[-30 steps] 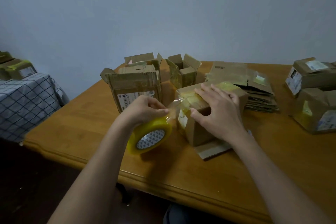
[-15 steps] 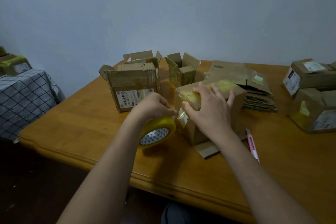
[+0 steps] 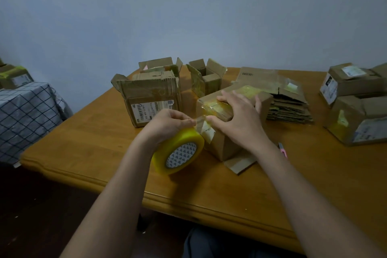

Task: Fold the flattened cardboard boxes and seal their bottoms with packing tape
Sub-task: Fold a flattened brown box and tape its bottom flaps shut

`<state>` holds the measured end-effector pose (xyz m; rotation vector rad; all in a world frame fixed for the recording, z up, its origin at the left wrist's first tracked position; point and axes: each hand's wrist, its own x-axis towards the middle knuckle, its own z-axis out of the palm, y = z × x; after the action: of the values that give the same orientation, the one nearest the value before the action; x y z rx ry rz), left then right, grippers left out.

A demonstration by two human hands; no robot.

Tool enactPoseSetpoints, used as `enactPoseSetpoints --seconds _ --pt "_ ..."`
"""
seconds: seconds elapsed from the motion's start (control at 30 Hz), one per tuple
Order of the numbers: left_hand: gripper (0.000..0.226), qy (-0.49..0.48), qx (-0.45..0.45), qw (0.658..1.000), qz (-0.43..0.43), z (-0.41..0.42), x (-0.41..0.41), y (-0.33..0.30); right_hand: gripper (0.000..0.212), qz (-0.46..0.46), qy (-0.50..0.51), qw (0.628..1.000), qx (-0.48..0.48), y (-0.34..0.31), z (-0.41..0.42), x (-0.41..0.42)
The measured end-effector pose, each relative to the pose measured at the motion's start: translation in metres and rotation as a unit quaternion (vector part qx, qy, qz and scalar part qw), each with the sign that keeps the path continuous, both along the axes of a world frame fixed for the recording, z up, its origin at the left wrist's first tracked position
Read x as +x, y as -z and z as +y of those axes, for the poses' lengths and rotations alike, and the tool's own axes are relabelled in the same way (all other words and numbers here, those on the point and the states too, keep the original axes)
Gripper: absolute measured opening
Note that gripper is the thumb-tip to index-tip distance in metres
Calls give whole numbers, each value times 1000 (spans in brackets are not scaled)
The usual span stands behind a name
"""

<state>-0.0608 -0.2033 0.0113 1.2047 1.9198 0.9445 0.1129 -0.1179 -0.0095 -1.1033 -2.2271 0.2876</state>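
A small cardboard box (image 3: pixel 225 144) stands bottom-up on the wooden table (image 3: pixel 100 148), its lower flaps splayed on the tabletop. Yellowish tape runs across its upturned bottom. My right hand (image 3: pixel 238 119) lies over that bottom, fingers spread, thumb pressing the tape at the near left edge. My left hand (image 3: pixel 169 124) grips a yellow tape roll (image 3: pixel 180 155) just left of the box. A short clear strip stretches from the roll to the box corner. A stack of flattened boxes (image 3: pixel 287 100) lies behind to the right.
Two open boxes stand behind: a labelled one (image 3: pixel 150 98) and a smaller one (image 3: pixel 206 81). Two stacked boxes (image 3: pixel 356 107) sit at the right edge. A pink cutter (image 3: pixel 283 150) lies by my right wrist. A checked cloth (image 3: pixel 23 115) covers furniture at the left.
My left hand has brought the roll closer to the box, shortening the free strip. My right hand slid toward the near left edge, thumb now on the tape there.
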Motion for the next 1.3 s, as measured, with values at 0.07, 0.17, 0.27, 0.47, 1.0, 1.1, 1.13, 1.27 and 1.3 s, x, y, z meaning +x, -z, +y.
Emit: enactPoseSetpoints --seconds 0.07,0.17,0.27,0.47,1.0,1.1,1.13,1.27,1.3 --pt "15 -8 12 1000 15 -2 3 1 66 51 -40 997 -45 -5 -7 14" --pt "13 -14 28 999 35 -3 7 4 47 192 -45 980 -17 4 -13 47" --pt "13 -19 43 998 49 -2 14 5 22 195 54 978 47 30 -3 94" --pt "14 -29 41 995 86 3 25 6 46 -123 66 982 -126 70 10 154" --pt "21 -43 58 992 106 -6 29 7 13 -199 60 977 54 65 -5 148" --pt "20 -34 59 993 97 -8 27 6 17 -71 78 988 111 57 -9 139" --pt "19 -32 56 993 97 -8 26 5 16 -17 74 989 127 51 -10 135" --pt "18 -28 54 994 91 -8 24 4 10 258 -43 963 68 19 -26 100" --pt "18 -27 55 994 89 -8 25 4 8 285 -73 953 64 10 -30 88"
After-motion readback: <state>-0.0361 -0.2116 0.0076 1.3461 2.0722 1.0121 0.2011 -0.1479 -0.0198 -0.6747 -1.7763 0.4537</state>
